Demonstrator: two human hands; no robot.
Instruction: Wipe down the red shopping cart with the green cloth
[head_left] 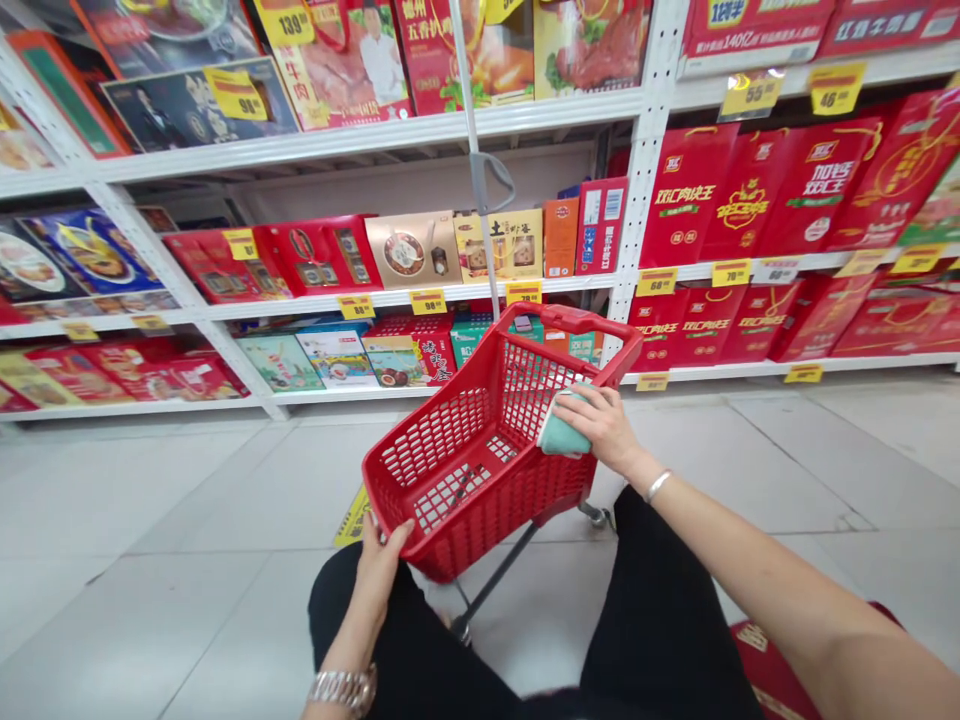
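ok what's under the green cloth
Under the green cloth runs the near rim of the red shopping cart; the part covered by cloth and right hand can't be seen.

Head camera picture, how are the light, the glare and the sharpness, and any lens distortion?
In the head view, light is bright and fairly even, with a soft sheen on the floor tiles; in the head view, apparent wide-angle stretch slants the shelves at left; in the head view, the red cart looks fairly clear.
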